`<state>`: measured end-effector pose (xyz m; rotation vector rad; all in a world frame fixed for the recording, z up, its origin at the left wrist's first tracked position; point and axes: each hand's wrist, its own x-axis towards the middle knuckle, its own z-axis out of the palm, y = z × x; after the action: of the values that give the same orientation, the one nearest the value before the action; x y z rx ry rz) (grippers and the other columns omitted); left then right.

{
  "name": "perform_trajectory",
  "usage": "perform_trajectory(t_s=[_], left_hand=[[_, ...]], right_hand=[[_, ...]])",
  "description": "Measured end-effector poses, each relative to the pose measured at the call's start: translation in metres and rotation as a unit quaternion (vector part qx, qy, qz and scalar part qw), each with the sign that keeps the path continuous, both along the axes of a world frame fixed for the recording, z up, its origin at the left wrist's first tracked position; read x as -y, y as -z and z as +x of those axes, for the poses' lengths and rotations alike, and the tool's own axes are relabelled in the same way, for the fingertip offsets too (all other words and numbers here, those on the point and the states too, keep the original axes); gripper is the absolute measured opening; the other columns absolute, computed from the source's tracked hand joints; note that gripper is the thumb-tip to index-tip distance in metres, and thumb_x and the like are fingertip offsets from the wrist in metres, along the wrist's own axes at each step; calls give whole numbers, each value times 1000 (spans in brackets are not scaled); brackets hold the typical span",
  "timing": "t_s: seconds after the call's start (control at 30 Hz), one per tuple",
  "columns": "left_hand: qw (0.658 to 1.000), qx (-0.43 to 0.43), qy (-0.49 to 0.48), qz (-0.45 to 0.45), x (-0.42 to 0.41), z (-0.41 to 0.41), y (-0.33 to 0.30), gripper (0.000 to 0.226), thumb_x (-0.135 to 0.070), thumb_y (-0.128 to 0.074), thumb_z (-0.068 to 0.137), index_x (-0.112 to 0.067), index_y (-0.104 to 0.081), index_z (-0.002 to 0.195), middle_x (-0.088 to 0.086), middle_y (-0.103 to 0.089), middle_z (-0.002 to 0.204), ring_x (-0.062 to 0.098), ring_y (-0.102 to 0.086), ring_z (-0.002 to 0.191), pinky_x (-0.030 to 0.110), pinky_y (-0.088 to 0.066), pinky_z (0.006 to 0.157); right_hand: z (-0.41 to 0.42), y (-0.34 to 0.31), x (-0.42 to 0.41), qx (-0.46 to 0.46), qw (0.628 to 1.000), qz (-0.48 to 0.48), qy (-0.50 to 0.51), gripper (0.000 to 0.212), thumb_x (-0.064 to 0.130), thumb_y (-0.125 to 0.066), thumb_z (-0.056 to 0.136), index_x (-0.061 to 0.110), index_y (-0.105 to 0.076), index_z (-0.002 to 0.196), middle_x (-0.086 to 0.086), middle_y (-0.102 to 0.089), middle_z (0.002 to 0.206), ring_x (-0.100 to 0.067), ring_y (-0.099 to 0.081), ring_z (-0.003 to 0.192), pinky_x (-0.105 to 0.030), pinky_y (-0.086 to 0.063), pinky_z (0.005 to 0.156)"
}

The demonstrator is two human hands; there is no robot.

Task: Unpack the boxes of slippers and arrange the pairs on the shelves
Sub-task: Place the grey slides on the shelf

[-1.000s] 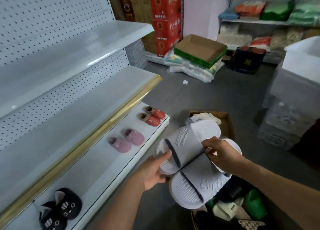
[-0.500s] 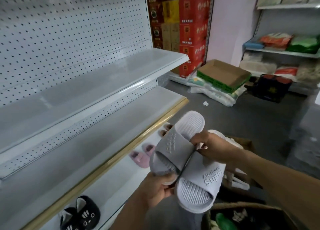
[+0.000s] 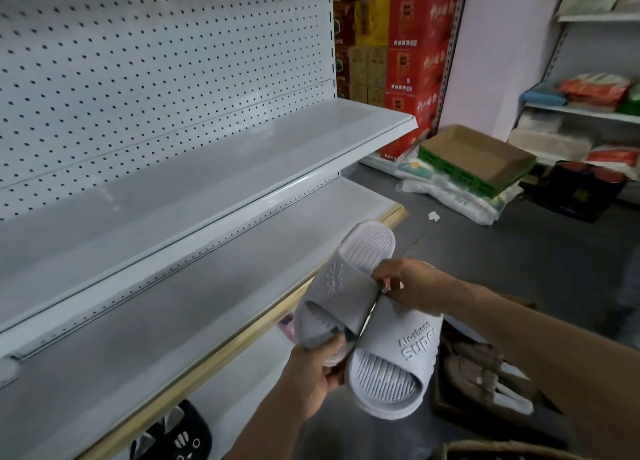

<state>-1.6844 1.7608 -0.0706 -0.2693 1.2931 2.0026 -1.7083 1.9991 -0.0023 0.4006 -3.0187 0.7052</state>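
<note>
Two pale grey slide slippers are up in the air in front of the white shelving — neither rests on a shelf. The left hand [image 3: 320, 369] grips the toe end of the upper slipper [image 3: 341, 286], fingers curled round its front edge, thumb on top near the strap opening. That slipper points away and up, its ribbed heel over the gold-trimmed edge of the middle shelf [image 3: 214, 286]. The right hand [image 3: 407, 283] pinches at the spot where the two slippers meet, fingertips curled in against the strap sides; what exactly sits between the fingers is too small to tell. The lower slipper [image 3: 398, 366] hangs toe-down toward the person, its strap embossed with raised lettering, touching the upper one along their inner sides.

The upper shelf [image 3: 242, 155] sits under a perforated back panel [image 3: 156, 61]. On the bottom shelf, a black slipper with a cat face [image 3: 180, 439] peeks out at the lower edge, and a bit of a pink slipper [image 3: 287, 324] shows behind the grey pair. Beyond, on the dark floor, a flat cardboard tray [image 3: 478, 158] lies on white sacks, with red cartons [image 3: 415, 61] stacked behind. An open box of mixed footwear [image 3: 485, 383] sits beneath the right forearm.
</note>
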Motion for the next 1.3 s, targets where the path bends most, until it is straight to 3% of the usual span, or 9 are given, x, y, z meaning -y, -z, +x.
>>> perform_trajectory(t_s=[0.23,0.43,0.73,0.87,1.0,1.07,1.13,1.2,1.3], left_hand=[[997,71,-31,-2,-22,-55,18,44,-10,-73,84,4,-60,124,27,-67,117,40,-67,108,49,-54,89],[990,137,-30,18,-64,-124,36,48,-20,-68,86,5,-60,127,29,-63,125,41,-64,105,49,-58,80],[975,173,-118,69,-149,-226,83,43,-13,-60,91,5,-57,129,29,-65,118,38,-68,92,46,-59,72],[961,205,-169,74,-162,-258,120,48,-14,-60,92,5,-52,136,30,-58,131,42,-59,111,55,-46,97],[944,216,-223,112,-169,-284,147,70,-13,-81,73,5,-52,135,31,-57,132,45,-59,116,59,-54,88],[931,224,-244,153,-171,-293,157,73,-12,-88,68,1,-55,132,29,-58,132,45,-59,119,63,-47,97],[915,232,-273,184,-176,-303,167,55,-14,-69,87,-5,-51,138,27,-58,133,46,-53,126,64,-37,107],[897,248,-313,188,-183,-311,176,55,-17,-63,90,-6,-48,141,26,-60,132,44,-54,126,62,-48,98],[887,271,-340,158,-195,-315,184,60,-23,-67,84,-5,-50,139,26,-64,126,41,-58,120,52,-59,77]], right_hand=[[-72,16,-27,64,997,13,-45,20,13,-53,77,32,-54,70,14,-48,88,-18,-54,80,-39,-49,76],[-162,33,-63,57,991,47,-113,14,5,-59,86,6,-63,99,-3,-58,99,-13,-50,83,-23,-37,74],[-319,85,-115,93,979,69,-170,15,11,-64,84,10,-64,99,6,-47,105,-11,-50,87,-20,-36,75],[-366,114,-110,106,971,94,-192,18,16,-64,86,16,-68,104,-1,-55,114,-19,-58,101,-18,-34,77],[-403,132,-101,117,965,127,-196,26,25,-62,89,27,-65,115,6,-53,122,-17,-54,113,-26,-43,91],[-420,139,-93,140,963,143,-180,29,29,-59,90,28,-61,119,7,-51,124,-18,-52,119,-33,-44,95],[-433,150,-83,136,964,184,-138,29,28,-55,91,31,-59,119,3,-53,124,-22,-53,119,-33,-40,93],[-440,165,-77,120,971,194,-70,36,22,-53,91,35,-54,124,3,-49,131,-20,-48,124,-35,-31,100],[-431,185,-84,87,990,84,74,36,22,-50,91,32,-52,126,0,-48,130,-20,-44,122,-37,-30,97]])
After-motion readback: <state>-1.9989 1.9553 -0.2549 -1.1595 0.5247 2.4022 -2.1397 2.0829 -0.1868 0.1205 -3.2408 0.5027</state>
